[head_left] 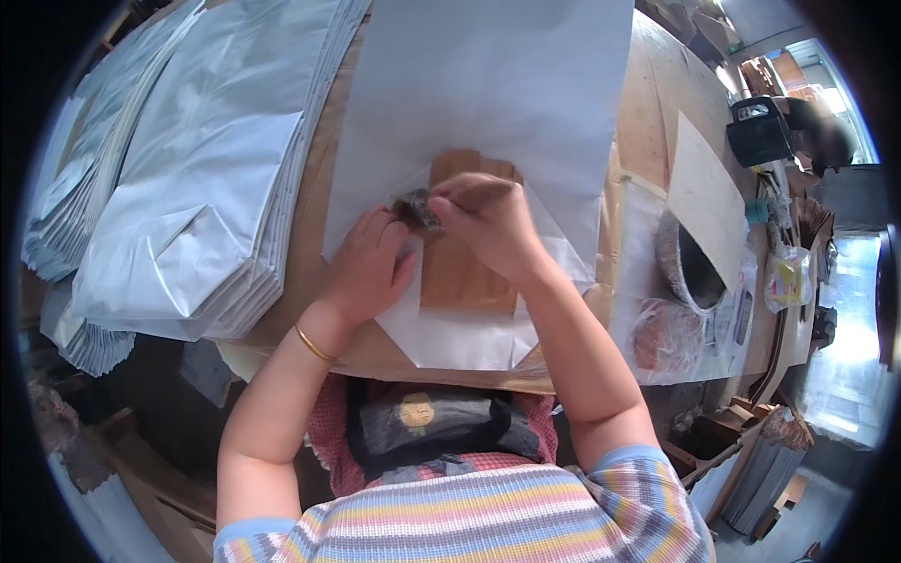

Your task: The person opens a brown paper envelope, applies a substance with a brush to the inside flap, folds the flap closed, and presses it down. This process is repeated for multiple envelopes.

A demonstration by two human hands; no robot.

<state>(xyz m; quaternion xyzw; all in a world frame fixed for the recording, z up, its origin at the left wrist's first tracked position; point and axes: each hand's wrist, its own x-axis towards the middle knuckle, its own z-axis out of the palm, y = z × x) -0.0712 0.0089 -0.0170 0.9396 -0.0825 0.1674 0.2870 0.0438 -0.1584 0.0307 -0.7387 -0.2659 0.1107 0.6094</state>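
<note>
A large white paper bag (488, 75) lies in front of me, its near end folded into angled flaps. On that end rests a flat brown cardboard piece (465, 267). My left hand (368, 261), with a gold bangle at the wrist, lies on the paper left of the cardboard, fingers stretched out and thumb apart. Its fingertips are beside a small, dark, glossy-looking thing (413, 208) whose kind I cannot make out. Over the cardboard, my right hand (488, 220) is closed, slightly blurred, with thumb and fingers pinched at that dark thing's right side.
Stacks of silvery-white paper bags (206, 141) cover the table's left. To the right are a bent pale sheet (706, 206) over a dark, fuzzy-rimmed container (680, 267) and a clear plastic bag (666, 333). A dark green canister (758, 131) stands at the far right.
</note>
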